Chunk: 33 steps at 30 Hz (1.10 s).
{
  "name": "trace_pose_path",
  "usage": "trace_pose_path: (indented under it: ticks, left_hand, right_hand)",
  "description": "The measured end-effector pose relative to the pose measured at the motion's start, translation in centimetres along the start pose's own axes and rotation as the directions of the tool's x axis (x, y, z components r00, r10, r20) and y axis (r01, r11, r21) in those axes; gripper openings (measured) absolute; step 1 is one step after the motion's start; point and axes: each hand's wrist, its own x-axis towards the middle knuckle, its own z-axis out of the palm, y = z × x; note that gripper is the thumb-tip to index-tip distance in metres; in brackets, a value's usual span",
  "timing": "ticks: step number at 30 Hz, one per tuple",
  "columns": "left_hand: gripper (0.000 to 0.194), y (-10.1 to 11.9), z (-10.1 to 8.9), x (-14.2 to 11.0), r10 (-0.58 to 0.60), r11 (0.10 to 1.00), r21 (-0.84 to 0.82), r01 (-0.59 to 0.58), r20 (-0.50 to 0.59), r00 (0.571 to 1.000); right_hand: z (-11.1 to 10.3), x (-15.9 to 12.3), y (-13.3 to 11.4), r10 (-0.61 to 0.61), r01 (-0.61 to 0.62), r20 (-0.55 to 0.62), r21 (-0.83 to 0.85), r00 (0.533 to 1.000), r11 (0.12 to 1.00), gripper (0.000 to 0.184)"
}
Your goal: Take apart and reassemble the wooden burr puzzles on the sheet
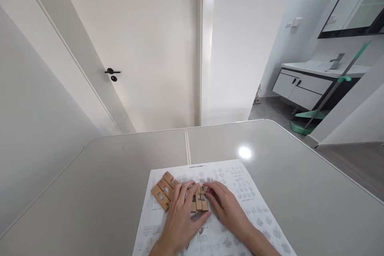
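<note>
Several notched wooden puzzle blocks lie on a printed instruction sheet (240, 192) on the grey table (105, 192). Three flat numbered blocks (163, 190) lie side by side at the sheet's left. My left hand (181, 216) rests over a small cluster of blocks (200, 199) in the middle, fingers curled around its left side. My right hand (226, 206) meets the same cluster from the right, fingertips pinching the blocks. Both hands hold the cluster against the sheet.
The table has a seam (187, 148) down its middle and a rounded far right corner. Behind it stand a white door with a black handle (112, 72) and a wall. At right, a bathroom vanity (303, 84) and a green mop (309, 122).
</note>
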Motion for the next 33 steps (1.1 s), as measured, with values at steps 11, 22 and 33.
trace_pose_path:
  ticks: [11, 22, 33]
  left_hand:
    - [0.041, -0.4, -0.8, 0.7, 0.017, 0.992, 0.128, -0.009, -0.063, 0.998]
    - [0.061, -2.5, -0.9, 0.6, -0.104, 0.975, 0.181, 0.127, -0.131, 0.986]
    - [0.036, -5.8, -5.2, 0.7, -0.282, 0.952, 0.015, 0.307, -0.351, 0.893]
  right_hand:
    - [0.0, -0.3, -0.8, -0.064, 0.055, 0.081, 0.102, 0.995, 0.993, 0.032]
    - [-0.2, -0.5, -0.9, -0.035, 0.028, 0.085, 0.075, 0.996, 0.997, 0.026]
    - [-0.5, -0.3, -1.0, -0.006, 0.002, 0.089, 0.043, 0.996, 0.999, 0.023]
